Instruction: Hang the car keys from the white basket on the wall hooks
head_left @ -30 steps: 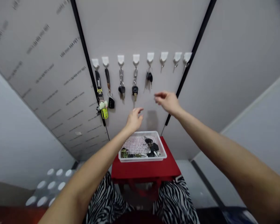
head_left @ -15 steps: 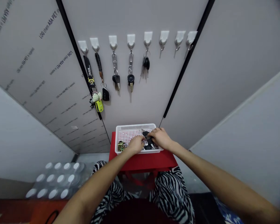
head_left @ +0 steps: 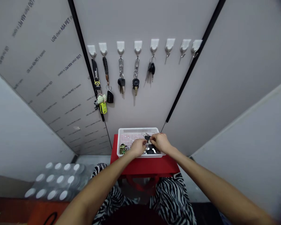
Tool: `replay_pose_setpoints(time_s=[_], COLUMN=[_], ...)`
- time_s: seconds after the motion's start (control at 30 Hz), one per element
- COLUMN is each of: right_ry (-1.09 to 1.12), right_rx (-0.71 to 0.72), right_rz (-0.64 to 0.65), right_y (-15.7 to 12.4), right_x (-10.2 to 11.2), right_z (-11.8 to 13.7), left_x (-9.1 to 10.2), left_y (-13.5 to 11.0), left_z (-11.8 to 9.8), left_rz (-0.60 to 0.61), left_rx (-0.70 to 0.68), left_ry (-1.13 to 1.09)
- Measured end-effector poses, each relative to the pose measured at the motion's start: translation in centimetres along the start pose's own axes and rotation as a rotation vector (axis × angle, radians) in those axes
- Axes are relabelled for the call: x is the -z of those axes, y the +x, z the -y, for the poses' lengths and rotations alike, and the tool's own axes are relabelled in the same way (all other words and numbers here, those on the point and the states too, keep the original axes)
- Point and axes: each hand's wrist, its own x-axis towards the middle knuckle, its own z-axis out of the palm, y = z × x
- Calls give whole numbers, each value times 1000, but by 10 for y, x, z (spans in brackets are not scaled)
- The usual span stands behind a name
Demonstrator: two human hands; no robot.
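Note:
Both of my hands are down in a white perforated basket (head_left: 131, 130) on a small red stool (head_left: 145, 165). My left hand (head_left: 138, 147) and my right hand (head_left: 161, 142) have their fingers curled close together over a pile of black keys (head_left: 150, 149). Between the fingertips shows a dark key (head_left: 147, 137), pinched from both sides as far as I can tell. A green-and-gold keyring (head_left: 123, 149) lies at the basket's left end, untouched.
A row of white wall hooks (head_left: 138, 46) runs above; the five left ones carry keys and fobs, including a yellow-green fob (head_left: 103, 107). The three right hooks (head_left: 182, 45) are bare. Capped bottles (head_left: 53, 186) stand at lower left. My zebra-print trousers (head_left: 173, 200) flank the stool.
A second ago both hands were raised near the wall below the hooks. They dropped into the basket and now work closer together over the black keys.

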Motion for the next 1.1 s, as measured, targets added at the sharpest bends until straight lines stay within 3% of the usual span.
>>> replay_pose_setpoints(time_s=[0.2,0.37,0.53,0.87,1.0,1.1], right_ry=[236,359,434,487,563,637], right_rx=[-25,100,163,130,109,80], right_rz=[-74,-127,-157,-183,-183,-171], right_y=[-1,-3,-3,4,8,13], right_x=[3,14,23,30,33,43], right_z=[5,16,21,14,14,11], left_x=[6,16,26,52,66,73], left_y=[0,1,4,15,19,25], left_z=[1,-3,-5,-15,-25,-33], left_rz=[-59,-191,-134,-167,-127,-162], left_rx=[15,-131,-187,-84,-141,-187], left_ry=[-15,-51,-142,-150,-122,-150])
